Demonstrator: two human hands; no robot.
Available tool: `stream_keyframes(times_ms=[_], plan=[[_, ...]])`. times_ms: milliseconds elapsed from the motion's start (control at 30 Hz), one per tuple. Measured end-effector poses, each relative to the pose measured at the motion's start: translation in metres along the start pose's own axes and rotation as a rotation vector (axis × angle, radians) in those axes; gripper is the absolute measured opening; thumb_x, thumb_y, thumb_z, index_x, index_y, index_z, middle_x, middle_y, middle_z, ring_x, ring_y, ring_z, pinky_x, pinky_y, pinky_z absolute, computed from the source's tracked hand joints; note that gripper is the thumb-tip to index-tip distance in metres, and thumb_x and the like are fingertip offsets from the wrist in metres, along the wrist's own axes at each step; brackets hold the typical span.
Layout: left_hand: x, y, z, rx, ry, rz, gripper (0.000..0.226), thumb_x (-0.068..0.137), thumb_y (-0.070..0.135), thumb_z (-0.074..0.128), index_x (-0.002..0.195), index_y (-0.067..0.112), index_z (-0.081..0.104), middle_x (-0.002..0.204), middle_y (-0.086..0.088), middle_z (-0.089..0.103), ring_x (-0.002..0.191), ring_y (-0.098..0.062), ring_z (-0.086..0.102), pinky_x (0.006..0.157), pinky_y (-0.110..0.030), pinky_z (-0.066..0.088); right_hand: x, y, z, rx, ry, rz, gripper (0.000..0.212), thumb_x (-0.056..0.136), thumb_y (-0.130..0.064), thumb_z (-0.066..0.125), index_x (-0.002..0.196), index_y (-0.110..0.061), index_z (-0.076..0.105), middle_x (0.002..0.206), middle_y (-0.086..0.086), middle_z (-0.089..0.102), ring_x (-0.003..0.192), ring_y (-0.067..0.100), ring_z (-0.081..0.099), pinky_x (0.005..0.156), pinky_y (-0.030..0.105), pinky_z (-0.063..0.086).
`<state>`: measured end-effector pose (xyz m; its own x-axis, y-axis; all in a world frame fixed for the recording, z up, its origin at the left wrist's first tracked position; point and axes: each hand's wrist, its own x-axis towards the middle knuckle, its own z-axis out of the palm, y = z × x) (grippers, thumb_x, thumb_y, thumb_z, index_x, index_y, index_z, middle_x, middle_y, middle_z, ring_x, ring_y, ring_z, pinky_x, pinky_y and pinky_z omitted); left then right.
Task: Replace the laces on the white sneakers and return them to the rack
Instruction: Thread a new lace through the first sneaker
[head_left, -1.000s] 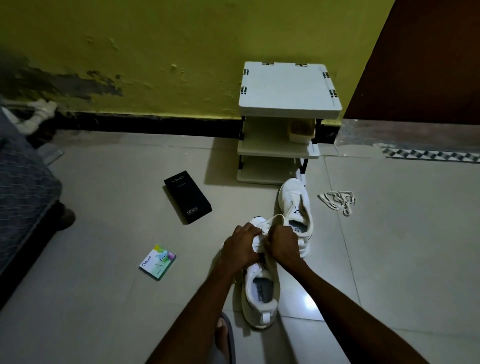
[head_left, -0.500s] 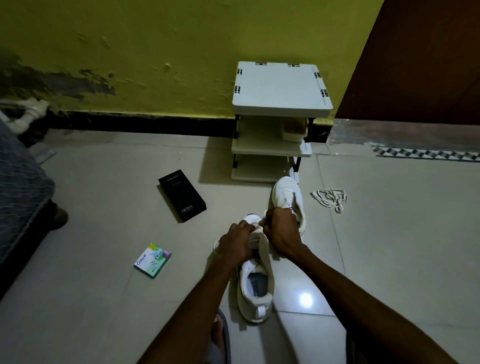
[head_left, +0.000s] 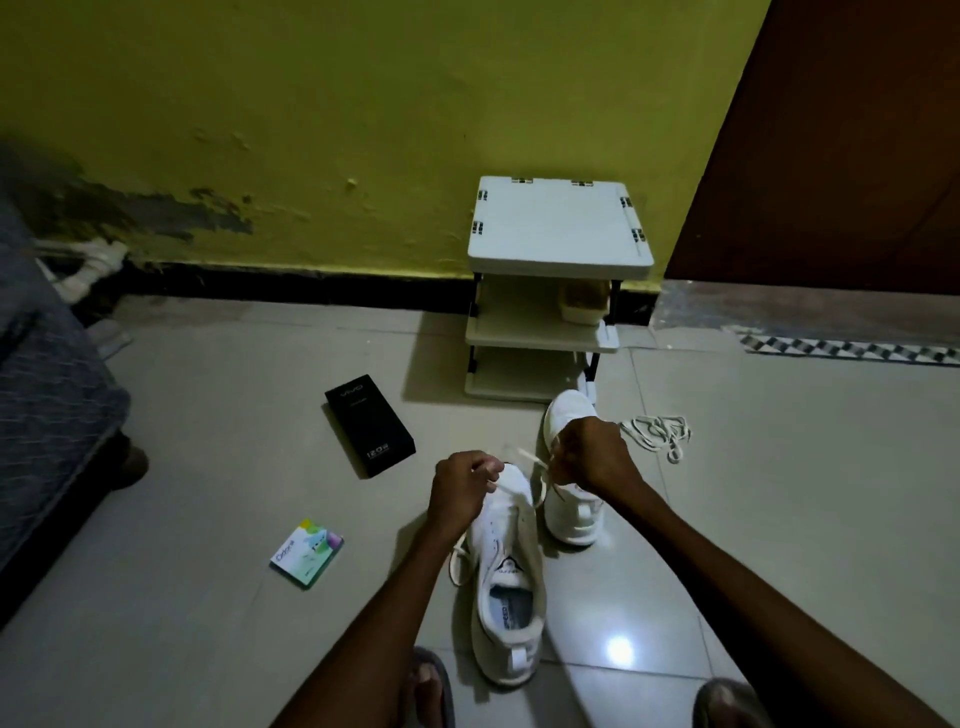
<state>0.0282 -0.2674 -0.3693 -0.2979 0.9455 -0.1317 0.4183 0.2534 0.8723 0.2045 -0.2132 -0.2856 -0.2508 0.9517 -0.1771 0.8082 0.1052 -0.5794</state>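
Two white sneakers lie on the tiled floor. The near sneaker (head_left: 506, 587) points away from me, heel toward me. Its cream lace (head_left: 537, 470) runs from the toe eyelets up to both hands. My left hand (head_left: 462, 491) pinches one end at the sneaker's toe. My right hand (head_left: 592, 454) holds the other end, raised above the far sneaker (head_left: 571, 514). A loose bundle of laces (head_left: 657, 434) lies on the floor to the right. The white three-tier rack (head_left: 558, 228) stands against the yellow wall beyond the shoes.
A black phone box (head_left: 370, 423) and a small green card box (head_left: 307, 553) lie on the floor to the left. A dark bed edge (head_left: 47, 415) fills the far left. A beige item (head_left: 584, 304) sits on the rack's middle shelf. My sandalled feet show at the bottom.
My hands have moved apart, pulling the lace taut through the near sneaker's front. The right hand has risen up and to the right over the far sneaker.
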Motion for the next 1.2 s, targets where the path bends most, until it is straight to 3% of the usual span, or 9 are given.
stream_keyframes(times_ms=[67,133,267,367,500,667,967,1200], plan=[[0.002,0.025,-0.01,-0.156,0.059,0.025,0.022,0.093,-0.001,0.05,0.093,0.013,0.068,0.071,-0.005,0.07,0.059,-0.016,0.068,0.062,-0.026,0.052,-0.003,-0.009,-0.018,0.23,0.049,0.009,0.008,0.082,0.0,0.07,0.074,0.002,0.069,0.063,0.008,0.07,0.06,0.013,0.071,0.059,0.02,0.056],[0.007,0.057,-0.022,-0.272,0.101,0.061,0.021,0.093,-0.002,0.051,0.104,0.015,0.057,0.073,-0.007,0.072,0.06,-0.016,0.069,0.059,-0.023,0.053,-0.005,-0.026,-0.042,0.477,0.076,-0.006,0.012,0.088,-0.006,0.07,0.078,0.001,0.071,0.063,0.009,0.071,0.058,0.016,0.071,0.061,0.026,0.06],[0.022,0.135,-0.057,-0.618,0.121,0.074,0.017,0.096,-0.001,0.054,0.11,0.008,0.056,0.086,-0.011,0.074,0.067,-0.015,0.073,0.065,-0.022,0.057,-0.001,-0.073,-0.101,0.622,0.195,-0.126,0.011,0.088,-0.016,0.072,0.084,-0.008,0.076,0.068,0.012,0.071,0.057,0.016,0.065,0.049,0.021,0.051],[0.022,0.191,-0.087,-0.737,0.075,0.107,0.015,0.097,0.005,0.056,0.108,0.001,0.065,0.093,-0.011,0.075,0.076,-0.014,0.074,0.073,-0.024,0.058,0.002,-0.105,-0.143,0.699,0.234,-0.213,0.009,0.087,-0.017,0.072,0.084,-0.01,0.077,0.069,0.013,0.07,0.059,0.017,0.06,0.054,0.027,0.049],[0.015,0.262,-0.127,-0.748,0.121,0.21,0.02,0.096,0.023,0.061,0.099,0.006,0.071,0.087,-0.007,0.076,0.078,-0.016,0.073,0.077,-0.032,0.059,0.0,-0.147,-0.193,0.812,0.302,-0.289,0.009,0.085,-0.017,0.075,0.08,-0.008,0.076,0.072,0.011,0.073,0.061,0.015,0.062,0.056,0.029,0.051],[0.004,0.314,-0.159,-0.755,0.188,0.392,0.013,0.093,0.014,0.064,0.1,0.005,0.071,0.075,-0.002,0.07,0.068,-0.012,0.067,0.068,-0.026,0.058,-0.015,-0.185,-0.235,0.822,0.365,-0.406,0.007,0.083,-0.021,0.077,0.082,-0.014,0.077,0.075,0.002,0.074,0.066,0.009,0.065,0.054,0.025,0.05],[-0.015,0.331,-0.164,-0.73,0.226,0.447,0.013,0.093,0.017,0.065,0.097,0.008,0.072,0.088,-0.013,0.072,0.08,-0.019,0.068,0.076,-0.031,0.059,-0.037,-0.208,-0.241,0.882,0.36,-0.404,0.01,0.083,-0.023,0.077,0.089,-0.016,0.078,0.078,-0.006,0.071,0.071,0.003,0.059,0.059,0.026,0.045],[-0.021,0.334,-0.162,-0.661,0.175,0.504,0.013,0.094,0.023,0.063,0.096,0.014,0.072,0.089,-0.006,0.073,0.088,-0.021,0.07,0.082,-0.035,0.058,-0.044,-0.219,-0.244,0.947,0.327,-0.436,0.01,0.082,-0.023,0.077,0.09,-0.016,0.077,0.077,-0.007,0.07,0.071,0.003,0.059,0.061,0.027,0.042]])
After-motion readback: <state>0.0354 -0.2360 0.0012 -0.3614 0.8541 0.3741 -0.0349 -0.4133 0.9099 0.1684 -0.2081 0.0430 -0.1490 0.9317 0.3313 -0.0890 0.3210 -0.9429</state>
